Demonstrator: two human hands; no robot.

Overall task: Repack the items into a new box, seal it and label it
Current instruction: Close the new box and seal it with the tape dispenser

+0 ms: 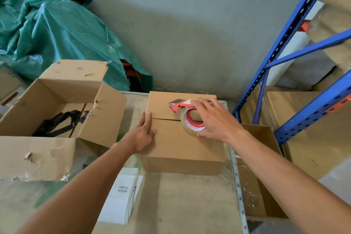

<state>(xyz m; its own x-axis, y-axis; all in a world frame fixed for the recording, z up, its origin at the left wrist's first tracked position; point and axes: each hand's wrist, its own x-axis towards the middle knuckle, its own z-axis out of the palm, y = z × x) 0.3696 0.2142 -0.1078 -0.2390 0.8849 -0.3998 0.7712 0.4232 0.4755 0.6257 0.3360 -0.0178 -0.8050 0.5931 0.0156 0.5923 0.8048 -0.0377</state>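
Head view: new box [182, 138] mid-table [180, 205], flaps closed, seam bare left of tape dispenser [179, 105]. Left hand [142, 133] flat on lid's left edge, fingers straight, likely pinning flaps level for taping. Right hand [214, 119] on dispenser, which sits over seam; fingers curled round roll, probably for pull along seam. Old torn box [57, 104] open at left. Label sheets [123, 192] near front edge, likely for last step.

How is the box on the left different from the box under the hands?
The left box is open, flaps spread; the middle box is folded shut. The left box is torn and dented; the middle box looks clean. The left box holds something black; the middle box carries a tape dispenser gripped by the right hand, with the left hand pressing flat. Both are brown cardboard.
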